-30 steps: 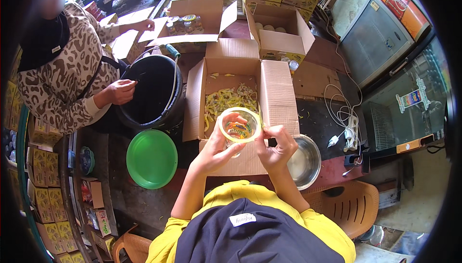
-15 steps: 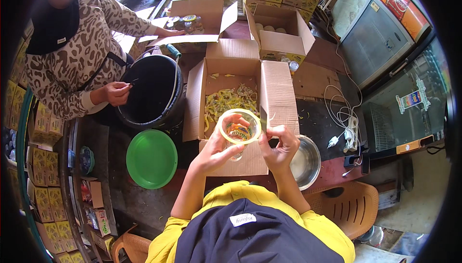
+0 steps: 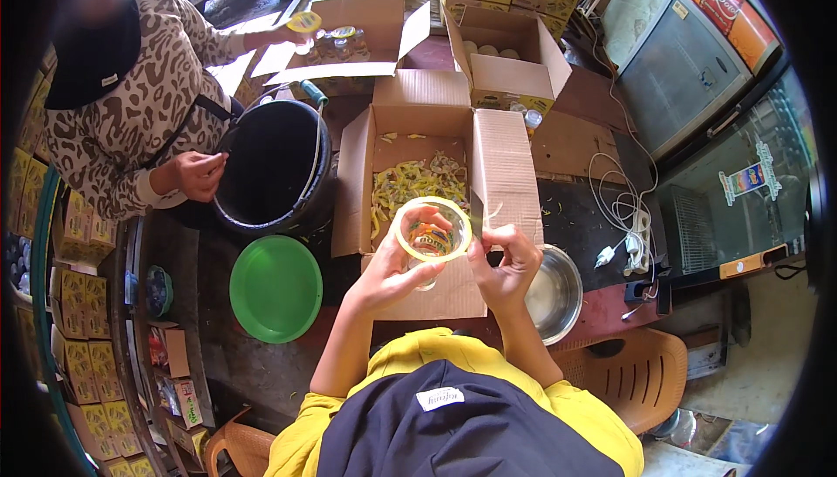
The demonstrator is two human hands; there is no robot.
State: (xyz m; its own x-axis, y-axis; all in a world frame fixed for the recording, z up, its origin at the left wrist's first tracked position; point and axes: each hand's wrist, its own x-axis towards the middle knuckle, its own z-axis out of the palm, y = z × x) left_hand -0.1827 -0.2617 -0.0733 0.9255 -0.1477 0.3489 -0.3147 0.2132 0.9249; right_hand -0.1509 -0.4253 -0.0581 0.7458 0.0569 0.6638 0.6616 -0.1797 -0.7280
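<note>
Co-worker's hand [image 3: 281, 35] lifted a jar [image 3: 304, 23]. Left hand [image 3: 391, 275] holds cup [image 3: 429, 240] above box's [image 3: 440, 300] near edge; right hand [image 3: 506, 263] pinches something thin [image 3: 477, 218] (kind unclear).

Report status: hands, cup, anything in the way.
Left hand gripping cup. Right hand close beside it, hold unclear. Open carton beyond, steel bowl right; nothing visibly blocking.

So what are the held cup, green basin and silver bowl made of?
Cup: clear, perhaps plastic or glass; the left hand shows through. Green basin: probably plastic, smooth and evenly coloured. Silver bowl: likely stainless steel, given its shiny, reflective surface.
</note>
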